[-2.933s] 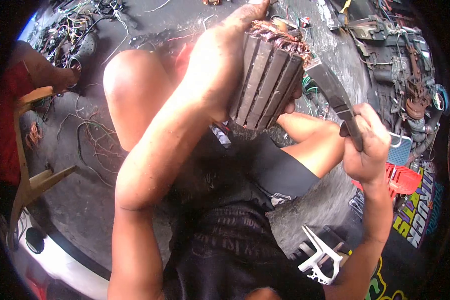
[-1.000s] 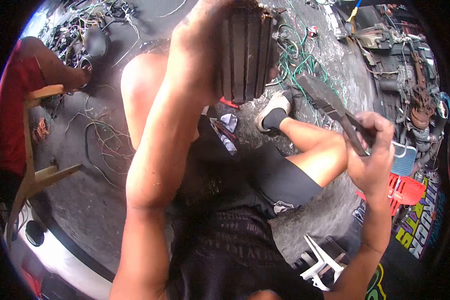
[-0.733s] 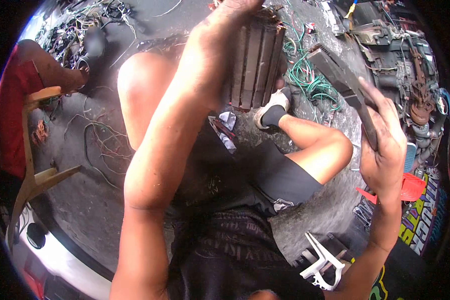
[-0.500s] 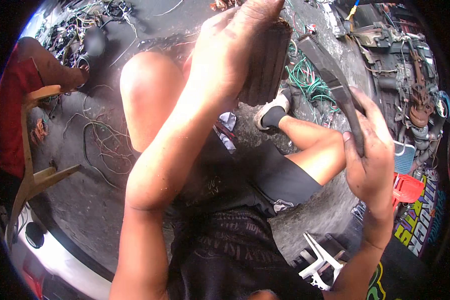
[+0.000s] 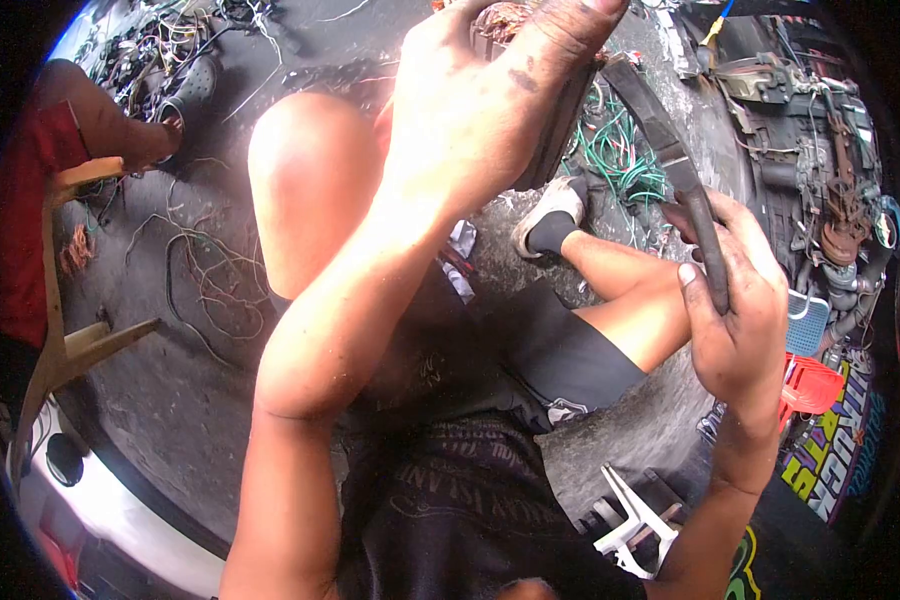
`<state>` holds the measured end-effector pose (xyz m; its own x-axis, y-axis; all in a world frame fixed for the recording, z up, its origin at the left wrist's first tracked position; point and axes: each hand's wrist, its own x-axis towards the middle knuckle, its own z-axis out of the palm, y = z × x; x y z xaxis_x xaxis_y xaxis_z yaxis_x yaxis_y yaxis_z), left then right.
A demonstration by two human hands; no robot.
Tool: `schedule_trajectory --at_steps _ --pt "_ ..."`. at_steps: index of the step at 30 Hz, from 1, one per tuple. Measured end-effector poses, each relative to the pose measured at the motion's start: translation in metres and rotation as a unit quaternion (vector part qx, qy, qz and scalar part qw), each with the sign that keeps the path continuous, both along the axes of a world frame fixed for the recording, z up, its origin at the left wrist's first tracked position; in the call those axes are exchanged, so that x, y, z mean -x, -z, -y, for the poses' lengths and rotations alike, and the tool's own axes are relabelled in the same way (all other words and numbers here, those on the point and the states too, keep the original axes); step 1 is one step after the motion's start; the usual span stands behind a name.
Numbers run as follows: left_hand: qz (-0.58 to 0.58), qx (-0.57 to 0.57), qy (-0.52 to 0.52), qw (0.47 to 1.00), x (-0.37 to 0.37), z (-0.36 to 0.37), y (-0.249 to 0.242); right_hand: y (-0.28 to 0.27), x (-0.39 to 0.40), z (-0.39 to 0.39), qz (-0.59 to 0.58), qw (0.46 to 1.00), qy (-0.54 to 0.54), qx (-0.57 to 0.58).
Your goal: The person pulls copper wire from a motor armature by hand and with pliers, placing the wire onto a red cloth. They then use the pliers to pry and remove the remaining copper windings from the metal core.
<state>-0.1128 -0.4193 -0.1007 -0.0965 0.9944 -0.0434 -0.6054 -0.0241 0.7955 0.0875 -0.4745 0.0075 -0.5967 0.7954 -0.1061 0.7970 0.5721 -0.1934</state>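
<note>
My left hand (image 5: 490,110) is at the top centre, wrapped round a dark ridged metal block (image 5: 553,130) with coppery strands at its upper end. The hand and thumb cover much of that block. On the right, my right hand (image 5: 735,310) grips a dark metal tool (image 5: 678,165) by its lower end. The tool slants up to the left, and its wide head is close beside the block; whether they touch I cannot tell.
Green wires (image 5: 620,155) lie on the floor beyond my shoe (image 5: 553,215). Metal machine parts (image 5: 830,170) line the right side, above a red plastic item (image 5: 810,385). Another person's leg (image 5: 100,120) and a wooden chair (image 5: 60,330) are at the left.
My left hand has turned with the block, so less of the block's ridged side shows. The tool's head has shifted slightly right and up, nearer the block.
</note>
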Motion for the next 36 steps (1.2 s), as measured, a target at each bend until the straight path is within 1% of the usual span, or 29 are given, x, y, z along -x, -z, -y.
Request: schedule_trajectory --at_steps 1,2,3,4,6,7,9,10,11,12,13,15,16,18,19,20,22,23,24,25,26,27,28,29,31,32,34,35,36 --pt "0.000 0.000 0.001 1.000 0.002 0.005 0.004 0.000 -0.003 -0.001 -0.010 1.000 0.004 0.003" --pt "-0.027 0.028 0.029 0.999 0.012 0.015 -0.020 0.000 -0.005 -0.001 -0.021 1.000 0.009 0.006" --pt "-0.055 0.056 0.057 0.995 0.016 0.020 -0.033 0.000 -0.005 -0.001 -0.020 1.000 0.010 0.006" --pt "-0.054 0.056 0.058 0.995 0.013 0.018 -0.033 -0.001 -0.006 -0.001 -0.015 1.000 0.019 -0.005" --pt "-0.032 0.110 0.024 0.993 0.002 0.015 -0.033 -0.003 -0.006 -0.001 -0.009 0.999 0.028 -0.015" --pt "-0.031 0.110 0.025 0.993 -0.004 0.016 -0.037 -0.004 -0.006 -0.001 0.008 0.999 0.011 -0.036" --pt "-0.217 0.115 -0.052 0.968 -0.012 0.020 -0.044 -0.009 -0.006 -0.003 0.025 0.998 -0.006 -0.056" --pt "-0.217 0.115 -0.051 0.968 -0.005 0.018 -0.039 -0.014 -0.006 -0.006 0.036 0.998 -0.005 -0.050" --pt "-0.053 0.104 0.063 0.991 0.009 0.013 -0.030 -0.019 -0.006 -0.010 0.047 0.998 -0.004 -0.044" --pt "0.113 0.088 0.175 0.974 0.016 0.009 -0.023 -0.023 -0.007 -0.014 0.047 0.998 -0.003 -0.045" --pt "0.111 0.087 0.178 0.974 0.013 0.008 -0.018 -0.027 -0.010 -0.019 0.050 0.997 -0.031 -0.048" --pt "0.038 0.066 0.166 0.983 0.004 0.008 -0.009 -0.042 -0.016 -0.030 0.072 0.991 -0.101 -0.048" --pt "0.037 0.065 0.169 0.983 0.007 0.008 -0.009 -0.046 -0.018 -0.032 0.069 0.989 -0.113 -0.062" --pt "0.073 0.035 0.273 0.958 0.019 0.007 -0.009 -0.065 -0.027 -0.043 0.106 0.985 -0.138 -0.007" --pt "0.073 0.035 0.276 0.958 0.017 0.009 -0.011 -0.072 -0.028 -0.048 0.117 0.974 -0.195 -0.021" --pt "0.054 0.055 0.265 0.961 0.014 0.013 -0.015 -0.080 -0.034 -0.056 0.119 0.974 -0.194 0.005" --pt "0.036 0.076 0.256 0.963 0.006 0.017 -0.031 -0.088 -0.037 -0.056 0.134 0.965 -0.219 -0.054" --pt "-0.024 0.173 0.260 0.950 0.003 0.011 -0.054 -0.097 -0.030 -0.062 0.179 0.969 -0.166 0.031" --pt "-0.083 0.268 0.261 0.924 0.002 0.009 -0.066 -0.102 -0.028 -0.067 0.179 0.969 -0.166 0.031" --pt "-0.182 0.105 0.257 0.943 0.005 0.020 -0.011 -0.105 -0.026 -0.070 0.202 0.964 -0.157 0.070" --pt "-0.181 0.105 0.256 0.944 0.010 0.018 -0.010 -0.107 -0.024 -0.072 0.225 0.957 -0.148 0.108" --pt "-0.055 0.097 0.286 0.952 0.015 0.017 -0.012 -0.105 -0.022 -0.068 0.227 0.957 -0.149 0.107" --pt "0.073 0.087 0.309 0.944 0.018 0.016 -0.013 -0.099 -0.017 -0.061 0.207 0.964 -0.150 0.074" --pt "0.074 0.086 0.305 0.946 0.018 0.015 -0.009 -0.093 -0.015 -0.054 0.187 0.969 -0.153 0.041" --pt "0.160 -0.050 0.283 0.944 0.016 0.015 0.001 -0.082 -0.016 -0.038 0.194 0.970 -0.144 -0.031" --pt "0.160 -0.050 0.281 0.945 0.018 0.014 -0.005 -0.076 -0.016 -0.032 0.195 0.971 -0.129 -0.060" --pt "0.046 0.101 0.266 0.958 0.022 0.013 -0.023 -0.071 -0.016 -0.023 0.216 0.959 -0.151 -0.106" --pt "0.045 0.102 0.266 0.957 0.021 0.014 -0.024 -0.071 -0.014 -0.019 0.218 0.960 -0.143 -0.102" --pt "0.041 0.086 0.228 0.969 0.019 0.015 -0.024 -0.070 -0.012 -0.016 0.219 0.961 -0.134 -0.097"
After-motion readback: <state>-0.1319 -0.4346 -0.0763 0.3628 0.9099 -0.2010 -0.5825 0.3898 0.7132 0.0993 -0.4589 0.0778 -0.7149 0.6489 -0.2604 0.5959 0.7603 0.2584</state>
